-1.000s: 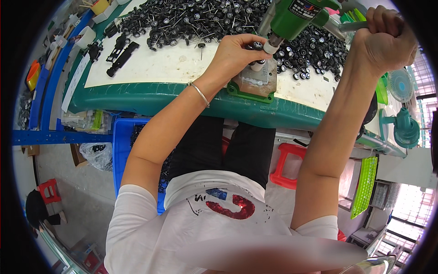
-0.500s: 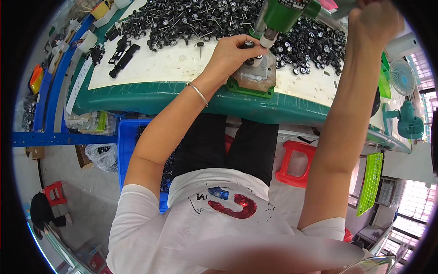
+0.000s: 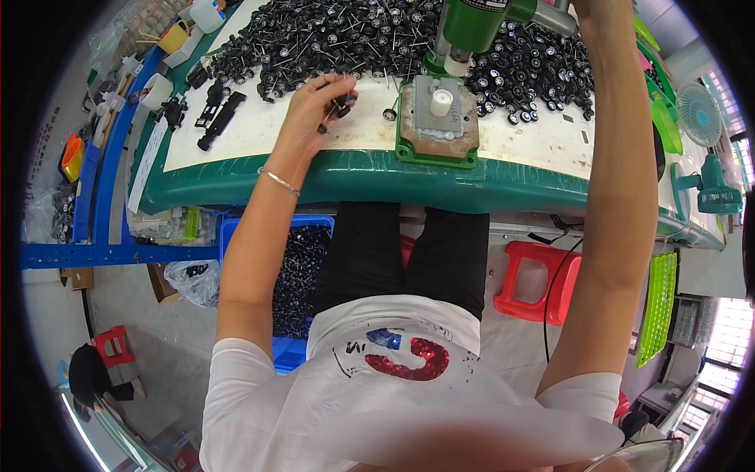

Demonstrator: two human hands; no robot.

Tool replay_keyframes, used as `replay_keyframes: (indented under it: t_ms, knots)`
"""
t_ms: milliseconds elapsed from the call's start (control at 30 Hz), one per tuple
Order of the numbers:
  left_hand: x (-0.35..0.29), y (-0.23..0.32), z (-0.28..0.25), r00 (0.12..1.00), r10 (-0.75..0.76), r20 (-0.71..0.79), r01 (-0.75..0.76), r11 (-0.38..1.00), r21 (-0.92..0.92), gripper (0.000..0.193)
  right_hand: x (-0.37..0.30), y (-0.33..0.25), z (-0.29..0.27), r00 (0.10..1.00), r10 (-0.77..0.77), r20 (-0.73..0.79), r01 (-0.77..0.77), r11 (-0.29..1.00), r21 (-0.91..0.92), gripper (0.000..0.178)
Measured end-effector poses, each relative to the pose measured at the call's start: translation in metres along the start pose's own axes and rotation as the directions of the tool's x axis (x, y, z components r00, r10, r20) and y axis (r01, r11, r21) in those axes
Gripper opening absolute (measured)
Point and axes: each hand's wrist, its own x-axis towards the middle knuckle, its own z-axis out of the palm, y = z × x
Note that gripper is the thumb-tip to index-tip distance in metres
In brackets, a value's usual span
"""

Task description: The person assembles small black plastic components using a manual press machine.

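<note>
My left hand (image 3: 314,110) hovers over the white tabletop (image 3: 259,130), just left of the green press base (image 3: 436,153). Its fingers pinch a small black wheel-and-axle piece (image 3: 340,104). A white peg (image 3: 441,102) stands on the grey fixture plate (image 3: 438,118) under the green press head (image 3: 472,23). My right arm (image 3: 621,157) reaches straight up past the press's grey lever (image 3: 543,17). Only the heel of my right hand (image 3: 596,8) shows at the top edge, so its grip is hidden. A large heap of black wheels on axles (image 3: 330,39) covers the back of the table.
Black toy chassis parts (image 3: 220,118) lie at the table's left. A blue crate of black parts (image 3: 303,267) sits under the table by my knees, next to a red stool (image 3: 543,279). A green fan (image 3: 700,118) stands at the right; small tubs (image 3: 169,39) line the far left.
My left hand has left the press fixture and moved left, now pinching a wheel piece. My right arm has risen with the lever until the hand is nearly out of frame.
</note>
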Motion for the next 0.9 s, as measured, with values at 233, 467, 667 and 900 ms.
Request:
replay_keyframes:
  t_ms: [233,467,667,900]
  knots:
    - [-0.014,-0.017,0.025,0.914,0.353,0.199,-0.366,0.511,0.778,0.013,-0.046,0.082,-0.092,0.999,0.010,0.046,0.013,0.883,-0.469,0.026]
    - [-0.016,-0.031,0.027,0.826,0.479,0.297,-0.462,0.274,0.844,0.009,-0.134,0.154,-0.123,0.973,0.067,0.219,0.140,0.581,-0.801,0.021]
    - [-0.054,0.012,-0.019,0.946,0.314,0.084,-0.254,0.552,0.794,0.017,-0.140,0.155,-0.122,0.967,0.054,0.248,0.195,0.466,-0.863,0.022]
    - [-0.154,0.077,-0.090,0.955,0.005,0.297,-0.286,-0.251,0.925,0.029,-0.136,0.152,-0.118,0.969,0.081,0.235,0.167,0.489,-0.856,0.017]
